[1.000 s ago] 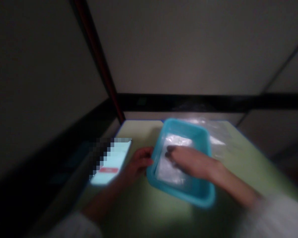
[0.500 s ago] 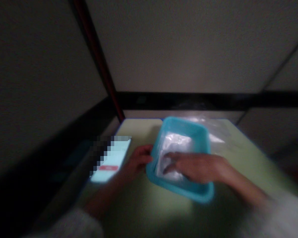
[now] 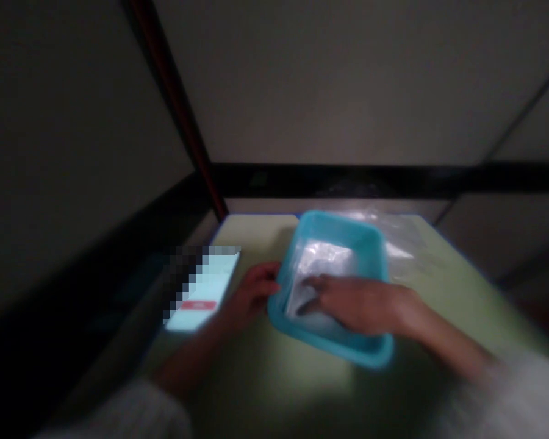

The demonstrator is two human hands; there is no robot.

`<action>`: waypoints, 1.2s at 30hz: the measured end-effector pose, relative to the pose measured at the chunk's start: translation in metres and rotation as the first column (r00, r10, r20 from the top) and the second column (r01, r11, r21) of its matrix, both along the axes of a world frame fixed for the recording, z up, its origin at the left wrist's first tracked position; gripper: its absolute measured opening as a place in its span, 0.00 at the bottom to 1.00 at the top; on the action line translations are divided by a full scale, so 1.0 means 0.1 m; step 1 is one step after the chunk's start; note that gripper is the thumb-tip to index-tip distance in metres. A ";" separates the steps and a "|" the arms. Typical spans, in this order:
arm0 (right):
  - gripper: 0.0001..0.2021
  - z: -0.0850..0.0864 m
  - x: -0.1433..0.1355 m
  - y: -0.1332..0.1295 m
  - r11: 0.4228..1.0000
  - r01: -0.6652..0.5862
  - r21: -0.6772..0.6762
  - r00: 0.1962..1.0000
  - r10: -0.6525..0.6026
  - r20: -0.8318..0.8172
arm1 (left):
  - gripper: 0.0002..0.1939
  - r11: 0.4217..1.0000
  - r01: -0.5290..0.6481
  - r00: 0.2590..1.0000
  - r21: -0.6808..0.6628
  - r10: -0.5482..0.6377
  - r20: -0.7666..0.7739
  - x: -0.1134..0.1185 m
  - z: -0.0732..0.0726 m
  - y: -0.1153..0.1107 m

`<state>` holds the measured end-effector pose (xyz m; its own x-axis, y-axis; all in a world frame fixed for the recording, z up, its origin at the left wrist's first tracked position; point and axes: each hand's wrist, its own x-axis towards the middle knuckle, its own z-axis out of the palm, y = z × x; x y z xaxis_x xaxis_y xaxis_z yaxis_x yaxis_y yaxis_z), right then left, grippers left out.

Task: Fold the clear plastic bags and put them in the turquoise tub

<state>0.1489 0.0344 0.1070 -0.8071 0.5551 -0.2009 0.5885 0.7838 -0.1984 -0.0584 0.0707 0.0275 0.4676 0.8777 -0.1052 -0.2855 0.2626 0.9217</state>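
Observation:
A turquoise plastic basket [image 3: 377,360] stands tilted in my view on the pale green table. My left hand [image 3: 258,283] holds the left side of its rim, with some fingertips hidden at the edge. Inside the basket lies a clear, shiny plastic sheet or bag [image 3: 322,253]. My right hand [image 3: 361,302] reaches in over the right rim, its fingers apart and resting on that plastic. Whether anything lies under the plastic, I cannot tell. The picture is dark and blurred.
A lit phone or tablet screen [image 3: 205,286], partly pixelated, lies left of the basket on the table [image 3: 256,228]. Crumpled clear plastic [image 3: 402,244] lies behind the basket to the right. A wall with a dark band [image 3: 293,181] rises beyond the table's far edge.
The whole view has shifted very slightly. My right fingers have moved a little on the plastic; my left hand stays at the basket's rim.

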 end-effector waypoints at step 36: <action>0.17 0.04 0.31 0.02 0.988 -0.046 0.146 0.973 0.077 -0.217 | 0.10 0.996 -0.087 0.996 -0.020 0.086 -0.020 0.06 0.11 -0.03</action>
